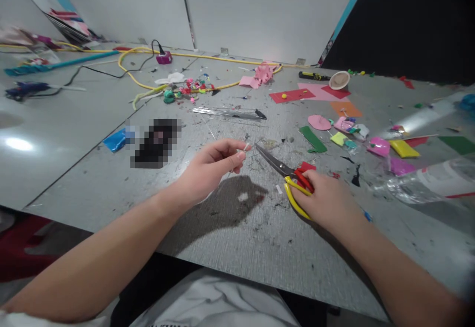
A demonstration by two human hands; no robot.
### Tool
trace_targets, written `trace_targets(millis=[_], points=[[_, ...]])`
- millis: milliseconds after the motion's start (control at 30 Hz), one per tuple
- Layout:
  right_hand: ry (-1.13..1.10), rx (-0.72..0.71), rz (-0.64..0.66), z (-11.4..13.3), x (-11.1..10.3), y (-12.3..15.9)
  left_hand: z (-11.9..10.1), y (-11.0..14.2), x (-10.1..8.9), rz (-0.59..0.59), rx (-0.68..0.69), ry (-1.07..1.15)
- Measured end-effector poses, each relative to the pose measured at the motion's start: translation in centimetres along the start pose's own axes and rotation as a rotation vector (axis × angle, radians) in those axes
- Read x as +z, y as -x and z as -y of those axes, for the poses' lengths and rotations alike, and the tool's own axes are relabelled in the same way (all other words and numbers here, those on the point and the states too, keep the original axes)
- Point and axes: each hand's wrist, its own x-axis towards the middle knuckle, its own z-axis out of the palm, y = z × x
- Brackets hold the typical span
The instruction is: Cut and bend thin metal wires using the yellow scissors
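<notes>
Between the thumb and fingers of my left hand (213,168) is a small, thin white strip (246,147); what it is made of I cannot make out. My right hand (332,196) grips scissors (276,163) with one red and one yellow handle. Their dark blades point toward my left fingertips, slightly apart from the strip. Beyond my hands lies a bundle of thin silvery wires (226,113) with a black end. Below the left hand, a white scrap (243,197) rests in the shadow on the grey table (237,257).
A clear plastic bottle (434,181) lies at the right, near colourful packets (404,149) and a green strip (312,139). At the back are a yellow cable (237,60), a purple plug (164,58) and a box cutter (313,75). On the left are a glue gun (27,89) and a blue packet (116,140).
</notes>
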Motion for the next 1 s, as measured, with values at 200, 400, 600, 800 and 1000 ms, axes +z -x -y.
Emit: trace_targets(millis=[200,400,600,800,1000], points=[[-0.019,-0.153,-0.05,-1.3,0.6,-0.6,0.9,-0.4,0.0,0.076,0.055,0.083],[-0.011,-0.096,0.042,-1.1,0.0,-0.8,1.0,-0.6,0.1,0.134,0.11,-0.019],[-0.019,-0.08,0.043,-0.9,-0.4,-1.2,1.0,-0.8,-0.1,0.151,0.165,-0.221],[-0.043,-0.09,0.024,-1.0,-0.4,-1.2,0.8,-0.7,-0.5,0.145,0.206,-0.471],[-0.057,-0.079,-0.021,-0.6,-2.1,-2.3,0.9,-0.8,-0.4,0.136,0.239,-0.569]])
